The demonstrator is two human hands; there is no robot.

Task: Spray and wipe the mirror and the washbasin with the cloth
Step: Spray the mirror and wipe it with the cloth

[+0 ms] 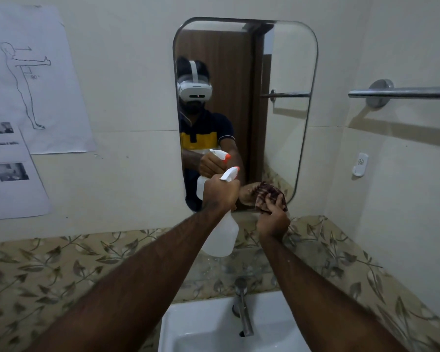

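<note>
My left hand (220, 193) is wrapped tight around the neck of the spray bottle (222, 232), its orange nozzle aimed at the lower part of the mirror (285, 72). My right hand (273, 219) is closed on the bunched cloth (269, 196), pressed against the glass near the mirror's bottom right corner. I judge I'm on the mirror step, spraying and wiping. Next I need to sweep the cloth up across the glass. The washbasin (188, 334) below, with its tap (243, 308), looks untouched.
</note>
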